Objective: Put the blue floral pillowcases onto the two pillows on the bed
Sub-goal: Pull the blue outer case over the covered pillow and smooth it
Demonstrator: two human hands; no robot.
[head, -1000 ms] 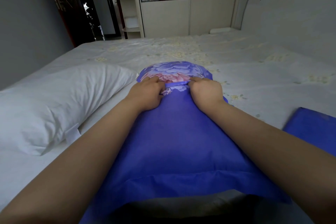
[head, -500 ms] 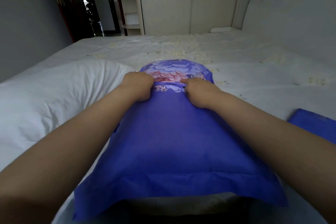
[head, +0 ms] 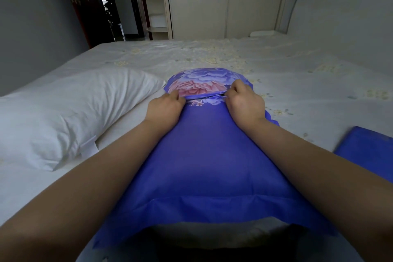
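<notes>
The blue floral pillowcase [head: 204, 155] lies lengthwise on the bed [head: 297, 74] in front of the person, already drawn over the first pillow. Both hands work at its far end: the left hand [head: 164, 106] pinches the cloth edge and the right hand [head: 244, 102] grips the opposite side, apparently closing the opening. Next, I judge, that seam must be finished, then the bare white pillow [head: 63, 112] on the left dressed with the folded second pillowcase [head: 370, 149] on the right. Compared with half a second ago, the hands sit wider apart, exposing more pink flower.
</notes>
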